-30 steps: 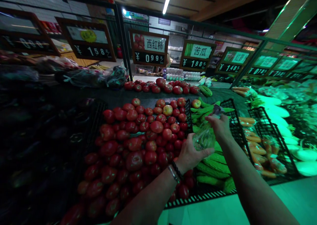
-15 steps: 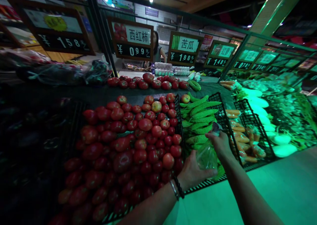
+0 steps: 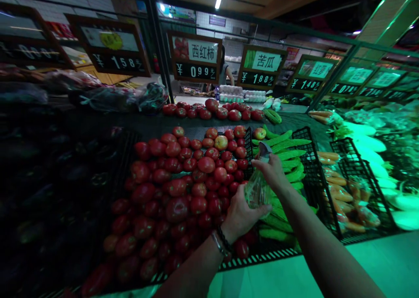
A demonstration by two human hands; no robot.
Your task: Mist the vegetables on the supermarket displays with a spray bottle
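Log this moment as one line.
Left hand: against clear bag; Right hand: gripping clear bag; Bitter melons: behind bag; Tomatoes: left of bitter melons

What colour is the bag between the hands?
The bag is see-through, with a greenish look here. The head view shows it best.

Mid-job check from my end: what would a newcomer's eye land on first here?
Likely the big heap of red tomatoes filling the crate at the centre. Next, just right of it, a clear plastic bag, with the left hand curved around its lower part and the right hand gripping its upper end, above the green bitter melons.
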